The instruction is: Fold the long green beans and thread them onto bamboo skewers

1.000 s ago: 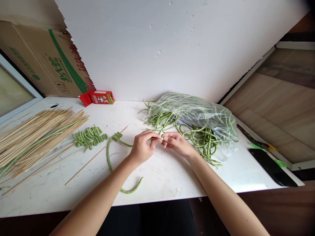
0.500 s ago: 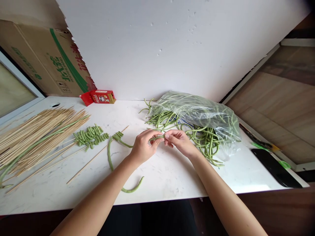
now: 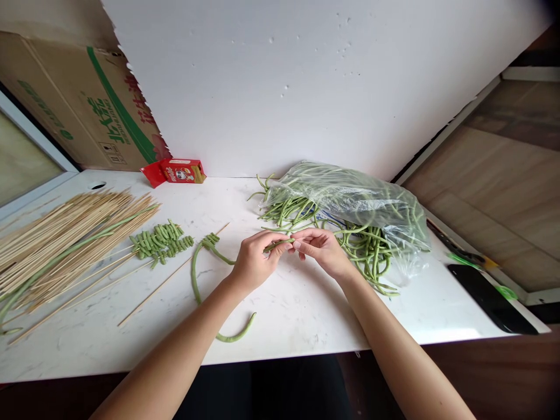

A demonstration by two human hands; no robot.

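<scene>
Between both hands is the end of a long green bean (image 3: 224, 256), which runs left from the fingers to a skewer (image 3: 155, 291) with folded bean on its upper part. My left hand (image 3: 258, 256) is closed round this bean. My right hand (image 3: 319, 251) pinches its tip, the fingertips of both hands nearly touching. Another length of bean (image 3: 195, 280) curves down from the skewer and passes behind my left forearm. Left of it lie skewers threaded with folded beans (image 3: 161, 242).
A pile of bare skewers (image 3: 79, 239) lies at the left. Loose long beans (image 3: 371, 251) spill from a clear plastic bag (image 3: 350, 186) behind my right hand. A red box (image 3: 186, 171) stands at the back; a black phone (image 3: 487, 297) lies at the right.
The fingertips of my two hands have drawn slightly closer together on the bean. Otherwise the objects lie as before, with a very small shift of the view.
</scene>
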